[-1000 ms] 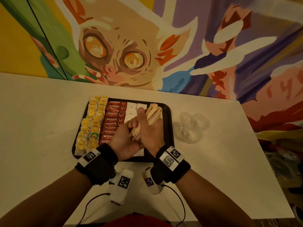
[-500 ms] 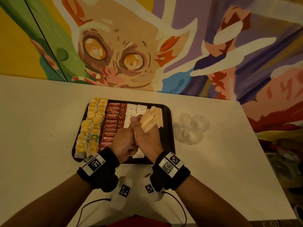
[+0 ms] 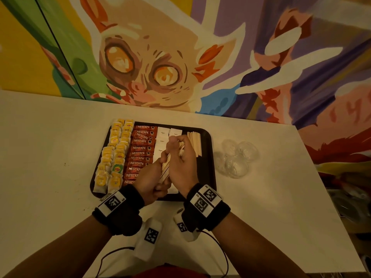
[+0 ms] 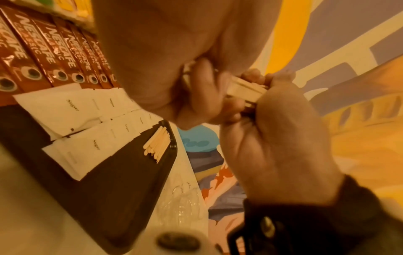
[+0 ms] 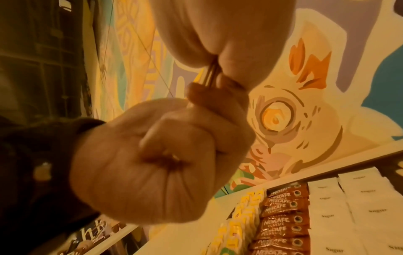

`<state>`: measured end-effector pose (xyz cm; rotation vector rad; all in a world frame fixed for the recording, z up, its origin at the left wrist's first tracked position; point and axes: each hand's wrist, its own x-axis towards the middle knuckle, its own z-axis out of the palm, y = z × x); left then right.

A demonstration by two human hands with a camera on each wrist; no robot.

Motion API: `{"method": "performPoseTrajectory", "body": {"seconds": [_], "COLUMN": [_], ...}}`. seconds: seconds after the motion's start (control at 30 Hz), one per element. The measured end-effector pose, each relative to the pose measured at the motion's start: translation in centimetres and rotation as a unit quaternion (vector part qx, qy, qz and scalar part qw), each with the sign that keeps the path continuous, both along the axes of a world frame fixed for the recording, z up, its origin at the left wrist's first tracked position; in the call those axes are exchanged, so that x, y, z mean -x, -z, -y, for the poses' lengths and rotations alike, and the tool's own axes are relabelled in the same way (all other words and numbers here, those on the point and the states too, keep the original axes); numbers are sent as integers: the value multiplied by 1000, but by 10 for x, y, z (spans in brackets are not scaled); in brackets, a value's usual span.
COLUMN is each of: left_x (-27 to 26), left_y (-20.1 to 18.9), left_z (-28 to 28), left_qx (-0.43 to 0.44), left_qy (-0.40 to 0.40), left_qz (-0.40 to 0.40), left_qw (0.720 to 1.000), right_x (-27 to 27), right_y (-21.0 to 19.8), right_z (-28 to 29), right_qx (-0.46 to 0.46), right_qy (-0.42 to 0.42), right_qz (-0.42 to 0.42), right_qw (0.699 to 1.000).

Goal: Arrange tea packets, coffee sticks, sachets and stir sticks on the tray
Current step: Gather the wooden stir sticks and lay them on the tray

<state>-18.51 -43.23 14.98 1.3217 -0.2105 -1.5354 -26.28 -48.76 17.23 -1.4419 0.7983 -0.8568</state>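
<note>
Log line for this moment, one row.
both hands: left hand and right hand grip stir stick bundle | above tray | some stir sticks already laid

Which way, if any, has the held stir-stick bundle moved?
Yes: the bundle has drawn back toward the near edge of the tray, uncovering the laid stir sticks.

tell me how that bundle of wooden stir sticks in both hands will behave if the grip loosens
The stir sticks look thin, flat and stiff, so they probably keep their shape rather than bend. Stacked smooth face to face between the left hand and right hand, they would likely slide and fan apart. They seem light, so any dropped on the tray should scatter, not roll.
</note>
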Motion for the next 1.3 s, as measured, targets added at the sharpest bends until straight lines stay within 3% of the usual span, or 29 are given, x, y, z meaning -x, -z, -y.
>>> {"method": "performPoseTrajectory", "body": {"seconds": [0.13,0.23,0.37,0.6,0.73,1.07,1.17,1.3], "left_x": [-9,-9,-5,2,3,8,7,7], "left_y": [2,-1,-4,-11,-14,-14,-16,-17], "left_z": [-1,0,3,5,11,19,21,20], "left_qx": [-3,8,11,10,33,-58,-34,9], "left_qy": [32,57,30,67,15,-28,-11,-47], "left_qz": [-42,-77,-113,-9,17,220,227,163], "left_qw": [999,995,993,998,999,973,973,985], "right_x": [2,-1,-5,-4,-1,-7,-5,-7], "right_y": [-8,-10,-4,-1,-1,8,0,0], "right_z": [4,14,15,27,39,19,24,25], "right_qx": [13,35,2,-10,-90,-5,-6,-3], "right_qy": [-52,-26,-2,57,129,100,115,126], "right_qz": [11,1,5,-4,37,-9,-2,5], "right_qw": [998,999,1000,998,987,995,993,992]}}
